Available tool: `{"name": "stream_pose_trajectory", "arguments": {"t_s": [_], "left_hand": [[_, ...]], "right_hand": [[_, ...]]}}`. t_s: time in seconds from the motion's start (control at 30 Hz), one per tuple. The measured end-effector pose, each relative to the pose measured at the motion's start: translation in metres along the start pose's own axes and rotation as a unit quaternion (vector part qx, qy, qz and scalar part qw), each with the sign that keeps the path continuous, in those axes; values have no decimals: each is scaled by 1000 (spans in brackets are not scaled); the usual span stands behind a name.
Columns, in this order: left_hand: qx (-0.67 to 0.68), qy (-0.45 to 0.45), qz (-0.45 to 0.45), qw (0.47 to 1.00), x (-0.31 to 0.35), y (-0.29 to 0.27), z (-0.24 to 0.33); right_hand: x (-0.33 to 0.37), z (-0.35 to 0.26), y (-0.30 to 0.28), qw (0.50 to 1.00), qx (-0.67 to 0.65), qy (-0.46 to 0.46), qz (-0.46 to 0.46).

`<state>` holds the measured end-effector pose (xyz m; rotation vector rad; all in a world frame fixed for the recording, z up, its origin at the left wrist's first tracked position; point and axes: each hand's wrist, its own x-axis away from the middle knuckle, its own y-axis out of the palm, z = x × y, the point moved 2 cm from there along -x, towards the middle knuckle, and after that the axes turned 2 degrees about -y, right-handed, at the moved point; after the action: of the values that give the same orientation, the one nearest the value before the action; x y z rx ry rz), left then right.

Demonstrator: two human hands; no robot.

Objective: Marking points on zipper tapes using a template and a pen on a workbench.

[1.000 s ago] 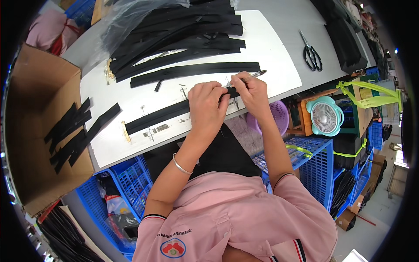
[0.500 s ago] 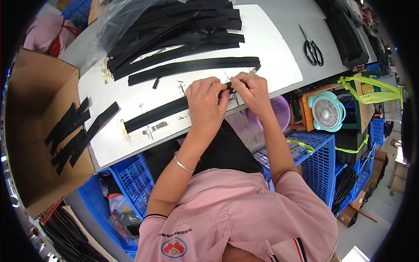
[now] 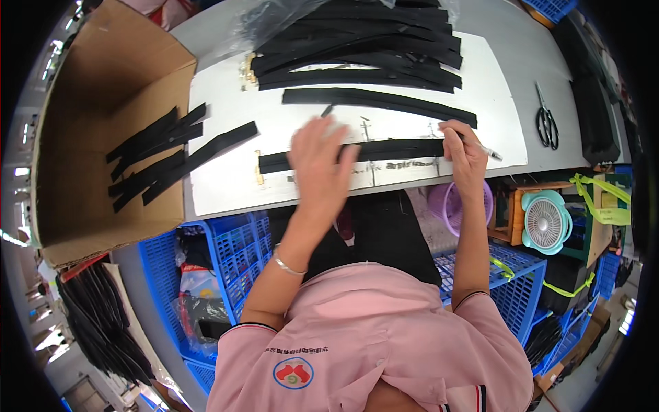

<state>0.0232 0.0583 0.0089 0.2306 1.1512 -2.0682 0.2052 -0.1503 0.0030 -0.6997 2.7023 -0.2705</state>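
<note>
A black zipper strip (image 3: 405,148) lies along the near part of a white board (image 3: 226,185). My left hand (image 3: 321,165), slightly smeared by motion, is over the left half of this strip with its fingers apart and nothing in them. At the strip's right end my right hand (image 3: 467,154) is closed around a clear pen (image 3: 491,154), whose end sticks out to the right. Those fingers are at the strip's end; whether they also pinch it is hidden. A second zipper strip (image 3: 384,100) lies just beyond, with a small pull (image 3: 328,109) hanging off it.
Farther back is a pile of black strips (image 3: 357,41) under clear plastic. At the left stands an open cardboard box (image 3: 123,51), with several strips (image 3: 171,154) across its edge. Black scissors (image 3: 546,123) lie at the right. Below are a purple basket (image 3: 473,213) and a turquoise fan (image 3: 546,221).
My left hand has come away from my right and opened. My right hand, still with the pen, has moved to the strip's right end. The whole view has shifted.
</note>
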Motion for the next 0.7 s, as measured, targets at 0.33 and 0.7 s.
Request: {"name": "stream_pose_trajectory", "arguments": {"t_s": [0.33,0.7], "left_hand": [[-203,-78,29,976,-14,-113,-130],[72,-87,-84,990,-19,-48,-25]], "right_hand": [[-24,-26,30,914,366,-154,-82],[-57,-11,32,969,225,-95,30]]}}
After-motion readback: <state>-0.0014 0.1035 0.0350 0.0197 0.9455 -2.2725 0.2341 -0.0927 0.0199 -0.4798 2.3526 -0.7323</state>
